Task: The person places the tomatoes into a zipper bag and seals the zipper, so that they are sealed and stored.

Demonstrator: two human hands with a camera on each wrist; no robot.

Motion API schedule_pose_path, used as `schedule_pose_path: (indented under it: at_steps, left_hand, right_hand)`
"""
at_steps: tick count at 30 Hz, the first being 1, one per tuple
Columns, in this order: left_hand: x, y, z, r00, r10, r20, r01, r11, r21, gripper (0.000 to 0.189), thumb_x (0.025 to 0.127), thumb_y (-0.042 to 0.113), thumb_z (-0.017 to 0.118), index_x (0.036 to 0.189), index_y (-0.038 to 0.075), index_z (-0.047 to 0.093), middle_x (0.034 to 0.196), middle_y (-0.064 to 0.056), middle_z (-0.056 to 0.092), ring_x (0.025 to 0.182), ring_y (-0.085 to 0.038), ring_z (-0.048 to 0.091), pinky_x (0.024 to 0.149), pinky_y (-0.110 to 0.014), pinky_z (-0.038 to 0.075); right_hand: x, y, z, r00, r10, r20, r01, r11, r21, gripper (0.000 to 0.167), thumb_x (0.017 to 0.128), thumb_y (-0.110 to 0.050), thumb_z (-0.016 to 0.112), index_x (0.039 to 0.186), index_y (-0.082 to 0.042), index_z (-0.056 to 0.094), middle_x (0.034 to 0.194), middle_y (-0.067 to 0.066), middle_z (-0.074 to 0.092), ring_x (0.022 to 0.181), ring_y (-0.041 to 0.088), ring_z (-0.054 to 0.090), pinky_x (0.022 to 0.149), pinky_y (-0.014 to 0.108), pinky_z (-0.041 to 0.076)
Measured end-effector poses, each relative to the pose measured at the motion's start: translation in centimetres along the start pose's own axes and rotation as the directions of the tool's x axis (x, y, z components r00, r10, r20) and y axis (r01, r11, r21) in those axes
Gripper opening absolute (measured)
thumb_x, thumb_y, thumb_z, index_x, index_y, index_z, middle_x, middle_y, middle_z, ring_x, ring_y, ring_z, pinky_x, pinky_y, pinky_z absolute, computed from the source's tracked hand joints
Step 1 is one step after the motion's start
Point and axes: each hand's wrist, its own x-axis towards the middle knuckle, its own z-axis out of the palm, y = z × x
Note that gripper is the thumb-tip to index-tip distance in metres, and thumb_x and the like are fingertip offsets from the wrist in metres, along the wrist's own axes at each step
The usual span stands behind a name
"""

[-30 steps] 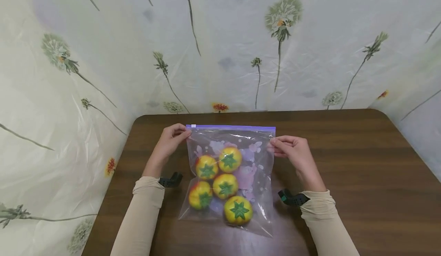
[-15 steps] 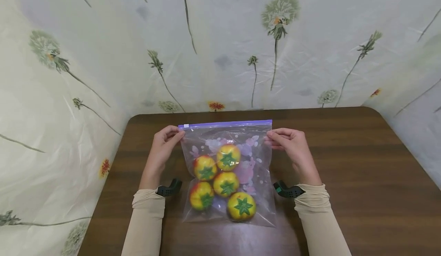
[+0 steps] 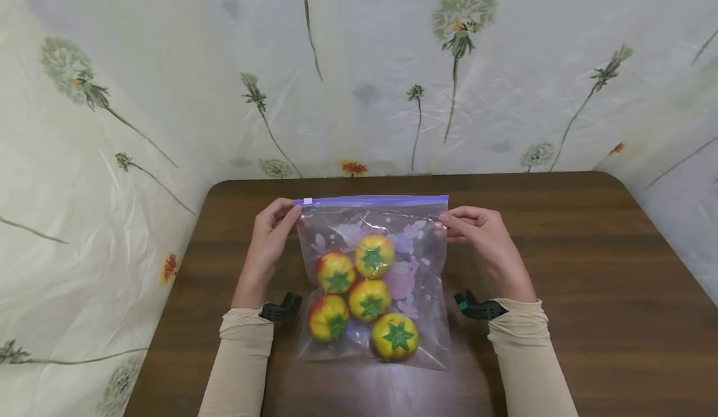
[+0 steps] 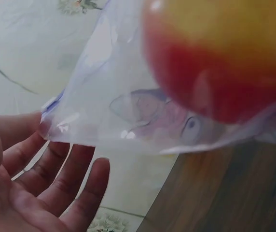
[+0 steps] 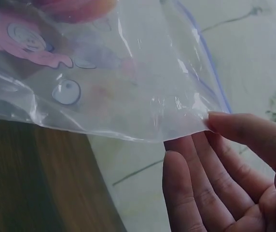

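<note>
Five yellow-red fruits sit in a zip bag over the bench; left hand and right hand pinch its upper sides, fingers clamped. Advisable: hold level, evenly taut.

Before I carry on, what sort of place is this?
Probably a makeshift indoor recording corner, though the frames don't settle which room: a dark wood-grain table, creased, shiny flower-printed sheeting behind it and to the left, and a black device on each wrist.
</note>
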Motion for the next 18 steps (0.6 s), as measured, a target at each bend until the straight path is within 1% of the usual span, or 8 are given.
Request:
schedule_pose_path:
  at_steps: [2,6,9,12,15,18]
  left_hand:
    - [0.0,0.0,0.3,1.0,-0.005,-0.02,0.005,1.0,-0.014,0.024,0.103,0.015,0.063,0.11,-0.008,0.061,0.088,0.011,0.066,0.08,-0.006,0.061,0.079,-0.02,0.057]
    - [-0.2,0.0,0.7,0.999,-0.018,-0.046,0.014,0.998,-0.068,0.016,0.104,0.015,0.062,0.104,-0.001,0.062,0.084,0.013,0.071,0.077,-0.004,0.068,0.074,-0.021,0.059]
    - [-0.3,0.2,0.9,0.999,-0.016,-0.044,0.01,0.99,-0.139,0.01,0.104,0.014,0.061,0.1,0.004,0.061,0.082,0.01,0.076,0.075,-0.006,0.074,0.074,-0.023,0.063]
    - [-0.4,0.3,1.2,0.999,0.0,-0.033,-0.007,0.98,-0.201,0.01,0.105,0.012,0.06,0.099,0.004,0.06,0.083,0.008,0.078,0.076,-0.008,0.076,0.077,-0.025,0.064]
    - [-0.4,0.4,1.3,0.999,0.016,-0.039,-0.024,0.978,-0.209,0.009,0.104,0.012,0.06,0.101,0.004,0.06,0.083,0.007,0.078,0.075,-0.009,0.077,0.077,-0.026,0.065]
    - [-0.5,0.5,1.2,0.998,0.028,-0.054,-0.037,0.984,-0.177,0.008,0.104,0.013,0.062,0.103,0.005,0.06,0.082,0.009,0.078,0.073,-0.008,0.076,0.072,-0.023,0.064]
  right_hand:
    - [0.0,0.0,-0.1,1.0,-0.002,0.0,0.002,1.0,-0.009,0.024,0.098,-0.023,0.072,0.104,0.0,0.075,0.088,-0.006,0.08,0.081,0.011,0.077,0.078,0.027,0.065]
    - [0.1,0.1,-0.1,1.0,-0.013,0.004,0.013,1.0,-0.016,0.025,0.098,-0.023,0.072,0.104,0.001,0.074,0.088,-0.006,0.079,0.081,0.011,0.077,0.077,0.026,0.065]
    - [0.0,0.1,-0.1,1.0,-0.019,0.009,0.019,1.0,-0.005,0.024,0.098,-0.022,0.072,0.103,0.001,0.074,0.087,-0.005,0.08,0.08,0.011,0.077,0.077,0.026,0.065]
    - [-0.1,0.0,-0.1,1.0,-0.028,0.001,0.028,1.0,0.001,0.024,0.098,-0.022,0.072,0.104,0.001,0.074,0.086,-0.005,0.08,0.079,0.011,0.077,0.075,0.026,0.065]
    - [-0.2,-0.2,-0.1,0.999,-0.038,-0.001,0.038,0.999,-0.003,0.024,0.098,-0.02,0.072,0.106,0.002,0.075,0.087,-0.005,0.08,0.078,0.01,0.077,0.075,0.026,0.064]
    - [-0.3,-0.3,-0.2,0.999,-0.036,0.005,0.036,0.999,-0.011,0.025,0.098,-0.02,0.072,0.108,0.003,0.075,0.087,-0.004,0.08,0.079,0.01,0.077,0.075,0.026,0.064]
